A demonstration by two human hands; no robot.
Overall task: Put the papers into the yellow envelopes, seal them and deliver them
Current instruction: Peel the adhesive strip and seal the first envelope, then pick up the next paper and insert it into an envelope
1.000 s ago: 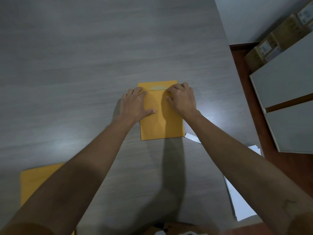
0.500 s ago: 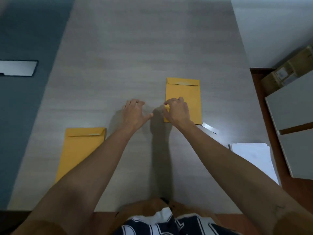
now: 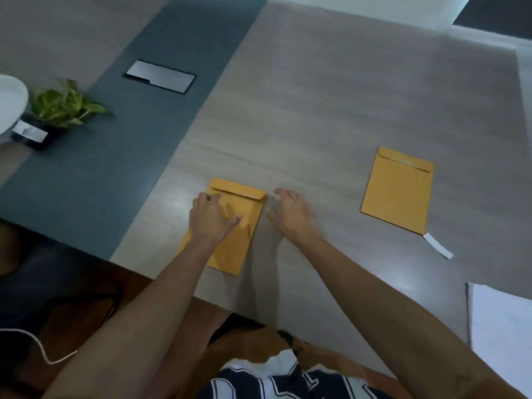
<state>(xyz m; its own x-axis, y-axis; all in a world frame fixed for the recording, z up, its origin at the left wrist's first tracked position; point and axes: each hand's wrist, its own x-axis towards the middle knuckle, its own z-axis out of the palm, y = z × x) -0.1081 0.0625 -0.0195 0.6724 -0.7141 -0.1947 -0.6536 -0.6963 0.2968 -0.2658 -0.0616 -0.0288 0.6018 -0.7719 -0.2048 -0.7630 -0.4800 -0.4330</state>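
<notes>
Right then, your left hand (image 3: 211, 218) lay on the nearer flat yellow paper envelope (image 3: 230, 226), fingers bent loosely against its upper left part and thumb stretched across the middle, resting rather than clearly gripping it. That envelope sat on the grey wood-grain tabletop (image 3: 331, 110) close to the near edge, its flap end pointing away from you. Your right hand (image 3: 290, 216) was just beside the envelope's right edge, fingers spread and relaxed, holding nothing; whether the fingertips touched the table I could not tell. A second yellow paper envelope (image 3: 398, 190) lay well apart to the right, flat, flap end also away from you, with a small white paper strip (image 3: 437, 245) at its near right corner. The stack of white paper sheets (image 3: 501, 326) lay at the table's right near corner, partly cut off by the frame. Far to the left, on the dark blue-grey strip (image 3: 121, 145), stood a small green potted plant (image 3: 62, 106) beside a rectangular silver plate (image 3: 159, 76)
</notes>
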